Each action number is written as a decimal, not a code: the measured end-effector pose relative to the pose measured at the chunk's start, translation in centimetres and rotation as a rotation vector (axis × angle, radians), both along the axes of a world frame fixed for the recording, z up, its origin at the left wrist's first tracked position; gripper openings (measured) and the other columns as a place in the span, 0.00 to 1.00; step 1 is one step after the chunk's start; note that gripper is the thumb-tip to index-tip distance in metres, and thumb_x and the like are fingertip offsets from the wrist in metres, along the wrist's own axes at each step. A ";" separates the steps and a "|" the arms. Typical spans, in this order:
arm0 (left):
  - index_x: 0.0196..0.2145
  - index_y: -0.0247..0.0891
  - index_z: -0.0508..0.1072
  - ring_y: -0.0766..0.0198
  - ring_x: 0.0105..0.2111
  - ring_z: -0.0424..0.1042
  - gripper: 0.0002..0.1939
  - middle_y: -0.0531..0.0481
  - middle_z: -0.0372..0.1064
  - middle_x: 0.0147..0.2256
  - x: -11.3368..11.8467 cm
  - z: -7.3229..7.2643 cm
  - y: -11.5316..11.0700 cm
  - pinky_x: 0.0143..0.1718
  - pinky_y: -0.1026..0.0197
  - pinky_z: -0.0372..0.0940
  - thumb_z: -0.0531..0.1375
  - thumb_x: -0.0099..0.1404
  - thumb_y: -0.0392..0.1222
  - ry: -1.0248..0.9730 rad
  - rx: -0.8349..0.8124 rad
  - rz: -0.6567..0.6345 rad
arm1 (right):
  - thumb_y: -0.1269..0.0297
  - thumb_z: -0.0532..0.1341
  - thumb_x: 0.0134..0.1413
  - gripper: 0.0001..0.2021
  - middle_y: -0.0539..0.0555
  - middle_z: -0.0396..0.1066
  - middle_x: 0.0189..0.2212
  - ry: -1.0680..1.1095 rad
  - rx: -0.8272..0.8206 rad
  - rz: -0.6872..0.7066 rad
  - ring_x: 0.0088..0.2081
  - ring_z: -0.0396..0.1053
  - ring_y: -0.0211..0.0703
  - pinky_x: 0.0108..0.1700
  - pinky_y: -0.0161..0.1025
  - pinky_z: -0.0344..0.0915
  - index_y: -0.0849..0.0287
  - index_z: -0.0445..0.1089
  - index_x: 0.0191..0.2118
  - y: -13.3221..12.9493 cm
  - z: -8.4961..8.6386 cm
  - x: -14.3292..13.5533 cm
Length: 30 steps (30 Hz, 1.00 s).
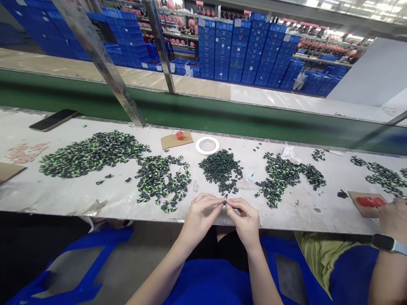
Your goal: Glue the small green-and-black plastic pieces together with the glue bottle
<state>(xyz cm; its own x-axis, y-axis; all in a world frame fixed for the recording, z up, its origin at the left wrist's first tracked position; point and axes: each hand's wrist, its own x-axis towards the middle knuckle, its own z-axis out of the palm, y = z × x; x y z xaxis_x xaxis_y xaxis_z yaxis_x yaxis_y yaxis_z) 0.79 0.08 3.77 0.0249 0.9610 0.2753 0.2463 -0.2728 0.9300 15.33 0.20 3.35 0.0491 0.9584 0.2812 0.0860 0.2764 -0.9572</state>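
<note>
My left hand (203, 212) and my right hand (243, 218) meet over the front edge of the worktable (127, 199). Between their fingertips is a small dark part (224, 202) with a touch of green, pinched from both sides; its exact kind is too small to tell. Just beyond my fingers lies a pile of small dark green, rod-like pieces (221, 167). Left of it spreads a pile of black and bright green parts (162, 180), and a similar black and green pile (280, 173) lies to the right.
A roll of white tape (207, 145) and a red pot (179, 135) on cardboard sit behind the piles. A larger heap (95, 154) and a phone (54, 120) lie left. At right, a co-worker's hand (394, 216) is beside red material on cardboard. Metal posts (162, 46) rise behind.
</note>
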 end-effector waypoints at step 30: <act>0.34 0.41 0.79 0.58 0.36 0.75 0.08 0.46 0.74 0.34 1.7 -1.9 -0.6 0.40 0.56 0.69 0.63 0.55 0.36 0.086 -0.237 -0.040 | 0.65 0.65 0.44 0.13 0.48 0.70 0.24 -0.132 -0.193 0.122 0.23 0.66 0.35 0.28 0.34 0.68 0.56 0.65 0.38 -0.3 -2.1 2.8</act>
